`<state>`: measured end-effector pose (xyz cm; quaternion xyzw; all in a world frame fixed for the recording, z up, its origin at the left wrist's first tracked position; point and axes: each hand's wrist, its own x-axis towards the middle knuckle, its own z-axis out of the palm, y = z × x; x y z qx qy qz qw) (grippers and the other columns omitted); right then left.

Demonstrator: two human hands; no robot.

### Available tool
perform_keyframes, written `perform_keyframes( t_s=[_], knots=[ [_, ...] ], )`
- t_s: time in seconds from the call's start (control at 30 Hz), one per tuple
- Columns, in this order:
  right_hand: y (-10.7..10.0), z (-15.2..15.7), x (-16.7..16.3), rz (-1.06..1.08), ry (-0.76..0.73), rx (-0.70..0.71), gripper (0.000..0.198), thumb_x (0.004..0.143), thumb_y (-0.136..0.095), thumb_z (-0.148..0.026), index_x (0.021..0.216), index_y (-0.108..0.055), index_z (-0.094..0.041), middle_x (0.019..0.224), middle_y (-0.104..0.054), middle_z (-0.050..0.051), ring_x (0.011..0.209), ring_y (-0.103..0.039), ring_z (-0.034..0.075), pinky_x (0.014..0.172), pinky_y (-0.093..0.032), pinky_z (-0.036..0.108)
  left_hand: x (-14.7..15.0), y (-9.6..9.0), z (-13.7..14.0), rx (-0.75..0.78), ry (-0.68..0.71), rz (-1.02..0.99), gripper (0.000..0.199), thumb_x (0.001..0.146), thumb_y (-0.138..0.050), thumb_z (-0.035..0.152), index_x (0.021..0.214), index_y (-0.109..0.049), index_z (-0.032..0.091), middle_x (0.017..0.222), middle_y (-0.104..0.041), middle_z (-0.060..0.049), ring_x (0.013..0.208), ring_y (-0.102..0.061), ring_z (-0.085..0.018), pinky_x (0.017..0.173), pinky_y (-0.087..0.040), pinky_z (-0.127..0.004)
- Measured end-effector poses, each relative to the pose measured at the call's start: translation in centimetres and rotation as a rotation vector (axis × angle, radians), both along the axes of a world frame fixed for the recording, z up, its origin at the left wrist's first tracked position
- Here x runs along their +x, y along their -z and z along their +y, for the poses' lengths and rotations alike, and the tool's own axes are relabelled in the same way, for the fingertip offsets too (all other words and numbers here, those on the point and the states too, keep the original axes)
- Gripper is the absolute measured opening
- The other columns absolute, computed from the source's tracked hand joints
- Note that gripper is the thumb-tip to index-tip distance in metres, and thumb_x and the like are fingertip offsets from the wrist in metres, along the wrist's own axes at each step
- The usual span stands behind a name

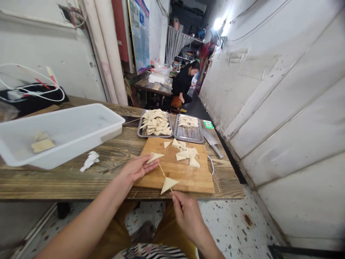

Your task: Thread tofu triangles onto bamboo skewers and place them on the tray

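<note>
My right hand [185,208] pinches the near end of a thin wooden skewer [161,169]. One pale triangle of what looks like sliced tofu [169,183] is threaded on that skewer, close to my fingers. My left hand [140,168] is closed on another tofu triangle [155,157], thumb on top and fingers below. The skewer's far tip reaches this piece; whether it has gone in I cannot tell. Both hands are over the near left part of a wooden cutting board [151,176]. Several loose tofu triangles [185,153] lie on its far side.
Behind the board stand a metal tray [138,133] heaped with skewered triangles and a second tray [188,136] with a row of skewers. A cleaver [212,144] lies right. Left are a white plastic tub [81,126] and crumpled tissue [90,161]. A person [183,82] sits farther back.
</note>
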<state>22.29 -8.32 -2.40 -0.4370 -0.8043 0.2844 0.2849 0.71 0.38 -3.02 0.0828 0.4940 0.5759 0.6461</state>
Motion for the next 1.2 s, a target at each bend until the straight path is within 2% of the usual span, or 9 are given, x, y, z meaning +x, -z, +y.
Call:
perform_keyframes(
  t_s=[0.4,0.63,0.97,1.2],
  knots=[
    [0.2,0.1,-0.1,-0.01,-0.001,-0.005,0.028,0.093,-0.035,-0.018,0.083,-0.062,-0.017,0.068,-0.063,0.003,0.058,-0.059,0.015,0.055,-0.037,0.02,0.1,-0.1,-0.1,0.002,0.02,0.021,0.009,0.075,-0.058,0.003,0.082,-0.062,0.009,0.081,-0.07,-0.015,0.077,-0.068,-0.024,0.07,-0.058,-0.033],
    [0.2,0.0,0.0,-0.004,0.002,-0.003,0.027,0.092,-0.036,-0.018,0.082,-0.061,-0.017,0.068,-0.064,0.004,0.06,-0.06,0.015,0.056,-0.038,0.02,0.2,-0.6,-0.2,0.001,0.019,0.012,0.011,0.078,-0.055,0.002,0.086,-0.06,0.006,0.08,-0.069,-0.014,0.072,-0.069,-0.021,0.066,-0.059,-0.031],
    [0.0,0.3,-0.1,-0.004,0.003,0.012,0.028,0.092,-0.036,-0.018,0.08,-0.061,-0.018,0.066,-0.063,0.003,0.057,-0.059,0.015,0.054,-0.037,0.021,0.6,-1.5,-0.3,-0.011,0.012,0.016,0.009,0.078,-0.054,0.002,0.083,-0.06,0.006,0.078,-0.069,-0.014,0.07,-0.069,-0.021,0.063,-0.059,-0.029],
    [0.0,0.0,-0.1,0.005,0.003,0.017,0.028,0.092,-0.036,-0.017,0.08,-0.061,-0.017,0.068,-0.064,0.004,0.059,-0.06,0.015,0.055,-0.038,0.021,0.3,-0.8,-0.1,0.009,0.023,0.011,0.009,0.078,-0.055,0.003,0.084,-0.061,0.006,0.08,-0.07,-0.016,0.072,-0.069,-0.022,0.069,-0.058,-0.032]
  ],
)
